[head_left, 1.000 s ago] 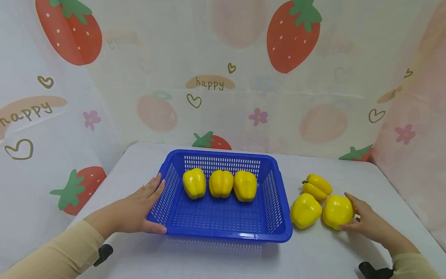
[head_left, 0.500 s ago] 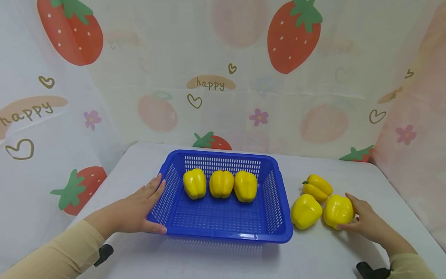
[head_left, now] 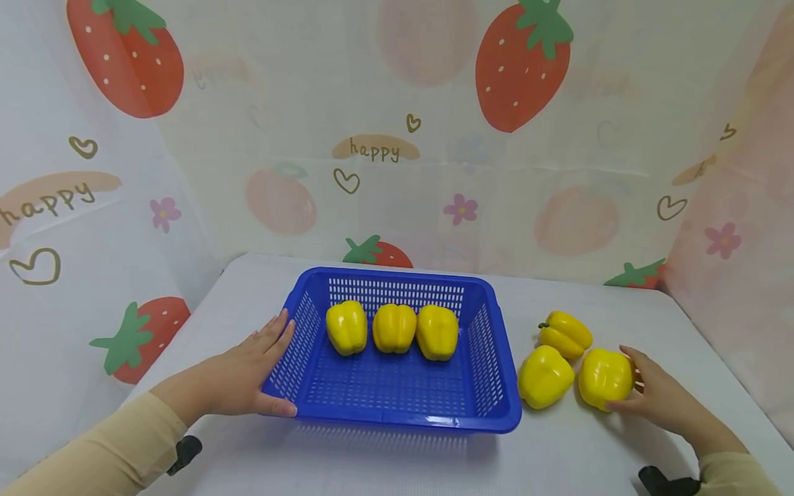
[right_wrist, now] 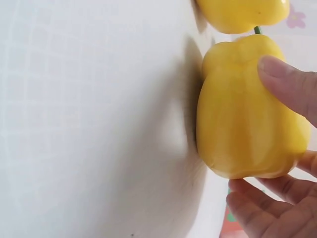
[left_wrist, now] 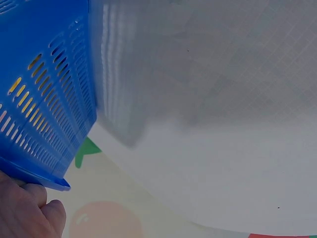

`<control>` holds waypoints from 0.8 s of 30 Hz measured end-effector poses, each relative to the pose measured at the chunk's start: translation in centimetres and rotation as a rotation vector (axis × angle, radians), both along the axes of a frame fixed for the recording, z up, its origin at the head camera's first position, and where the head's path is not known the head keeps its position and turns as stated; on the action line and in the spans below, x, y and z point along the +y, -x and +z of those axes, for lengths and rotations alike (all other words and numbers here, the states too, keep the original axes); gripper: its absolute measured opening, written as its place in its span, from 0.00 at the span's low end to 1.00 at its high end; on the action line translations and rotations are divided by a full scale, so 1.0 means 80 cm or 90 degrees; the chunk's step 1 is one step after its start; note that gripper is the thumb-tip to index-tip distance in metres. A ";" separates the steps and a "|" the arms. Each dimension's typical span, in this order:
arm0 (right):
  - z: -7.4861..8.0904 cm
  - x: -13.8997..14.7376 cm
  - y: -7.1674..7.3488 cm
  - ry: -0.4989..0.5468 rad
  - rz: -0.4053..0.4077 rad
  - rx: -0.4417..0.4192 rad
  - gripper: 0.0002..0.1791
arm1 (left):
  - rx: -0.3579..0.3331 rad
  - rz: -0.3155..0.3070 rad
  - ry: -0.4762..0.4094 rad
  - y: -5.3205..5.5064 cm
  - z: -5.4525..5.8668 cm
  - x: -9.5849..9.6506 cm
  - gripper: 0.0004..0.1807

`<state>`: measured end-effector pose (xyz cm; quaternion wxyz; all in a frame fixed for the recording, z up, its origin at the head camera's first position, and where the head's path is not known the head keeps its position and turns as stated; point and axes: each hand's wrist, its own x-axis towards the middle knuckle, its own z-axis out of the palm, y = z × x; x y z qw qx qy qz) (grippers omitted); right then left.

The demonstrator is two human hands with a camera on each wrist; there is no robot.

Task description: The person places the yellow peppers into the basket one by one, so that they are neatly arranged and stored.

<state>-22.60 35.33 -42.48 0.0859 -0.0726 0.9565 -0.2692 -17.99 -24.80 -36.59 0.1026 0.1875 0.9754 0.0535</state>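
Note:
In the head view my left hand (head_left: 245,372) rests on the left rim of a blue plastic basket (head_left: 397,415), fingers stretched along it and the thumb at the front corner. Three yellow bell peppers (head_left: 394,328) stand in a row inside. On the table right of the basket, my right hand (head_left: 660,393) holds another yellow bell pepper (head_left: 606,379) between thumb and fingers. The right wrist view shows the thumb (right_wrist: 287,87) on its side and the fingertips at its end. Two more peppers lie beside it, one near the basket (head_left: 546,377) and one behind with a green stem (head_left: 565,335).
A white cloth covers the table (head_left: 347,461). Behind it and at both sides hangs a curtain (head_left: 434,172) printed with strawberries, hearts and flowers. Dark straps (head_left: 184,453) show at both wrists, below beige sleeves.
My right hand and the pepper in it have shifted slightly to the right, widening the gap to the neighbouring pepper. The left hand and the basket stay put.

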 end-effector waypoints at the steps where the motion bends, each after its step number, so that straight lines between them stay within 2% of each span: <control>1: 0.000 0.001 0.000 0.000 -0.002 -0.002 0.62 | 0.000 0.000 0.000 0.000 0.000 0.000 0.70; 14: 0.006 0.012 -0.007 0.006 0.009 0.007 0.60 | -0.006 -0.002 -0.004 0.000 -0.003 0.000 0.69; 24: 0.031 0.016 -0.005 0.005 0.043 0.062 0.56 | 0.006 -0.005 0.000 0.000 -0.003 0.000 0.70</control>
